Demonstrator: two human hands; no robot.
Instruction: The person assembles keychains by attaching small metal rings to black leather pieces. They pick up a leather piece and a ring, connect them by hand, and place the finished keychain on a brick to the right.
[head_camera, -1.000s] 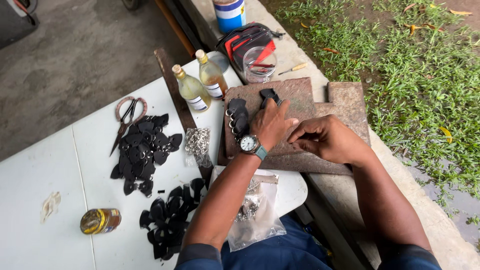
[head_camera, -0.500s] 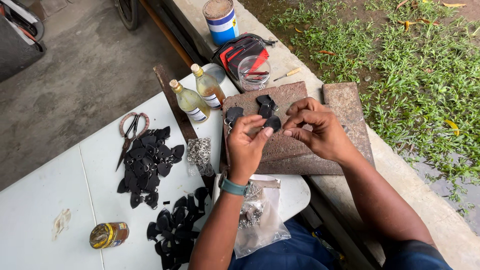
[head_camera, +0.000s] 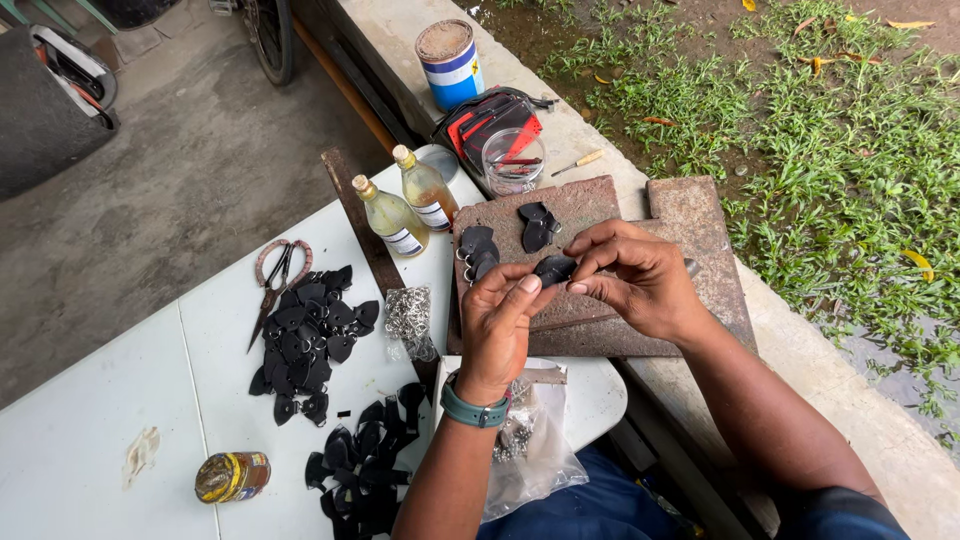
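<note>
At the far left, a small round tin with a yellow patterned label (head_camera: 231, 476) lies on its side on the white table (head_camera: 90, 400). Next come pink-handled scissors (head_camera: 276, 282) touching a heap of flat black leather tabs (head_camera: 305, 338); a second heap of black leather pieces (head_camera: 365, 455) lies nearer the person. A pile of small silver metal rings (head_camera: 408, 318) sits just beside a dark wooden strip. Two corked glass bottles of yellowish liquid (head_camera: 407, 202) stand upright behind it.

On the reddish-brown stone slab (head_camera: 600, 325), a black tab with metal rings (head_camera: 476, 249) and a folded black tab (head_camera: 536, 226) lie apart from the hands. The left hand (head_camera: 496, 325) — a green watch at its wrist — and the right hand (head_camera: 640, 280) meet above the slab, both closed in a fingertip pinch on one small black leather tab (head_camera: 553, 270). A clear plastic bag of metal parts (head_camera: 528, 450) rests on the lap below. Behind stand a blue-and-white can (head_camera: 450, 65), a red-and-black pouch (head_camera: 490, 122) and a clear plastic cup (head_camera: 513, 160).
</note>
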